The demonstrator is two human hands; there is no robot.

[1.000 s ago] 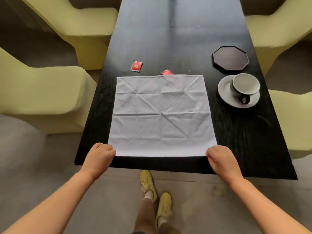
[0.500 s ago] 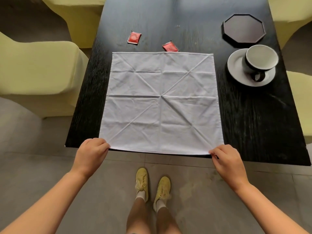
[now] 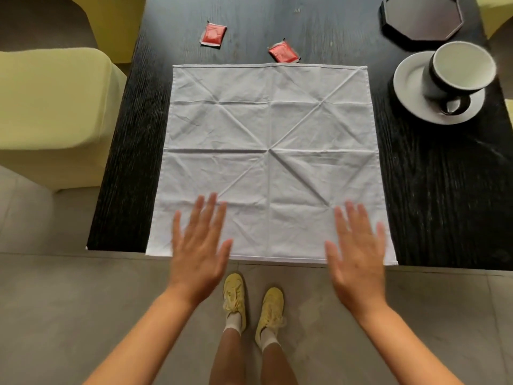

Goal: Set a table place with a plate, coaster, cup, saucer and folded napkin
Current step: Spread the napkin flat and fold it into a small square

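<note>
A white creased napkin [image 3: 270,151] lies spread flat and unfolded on the black table [image 3: 444,190], its near edge at the table's front edge. My left hand [image 3: 198,251] and my right hand [image 3: 356,254] hover flat, fingers spread, over the napkin's near corners, holding nothing. At the right a dark cup with a white inside [image 3: 455,73] stands on a grey saucer [image 3: 408,84]. Behind it lies a dark octagonal coaster [image 3: 422,16].
Two red sachets [image 3: 213,34] [image 3: 283,52] lie just beyond the napkin's far edge. Yellow-green chairs [image 3: 50,112] stand at the table's left and at the right edge of view. My legs and yellow shoes [image 3: 254,304] are below the table's front edge.
Both hands have let go of the napkin's near corners, opened flat and moved inward over the cloth. The view has tilted down and closer to the table.
</note>
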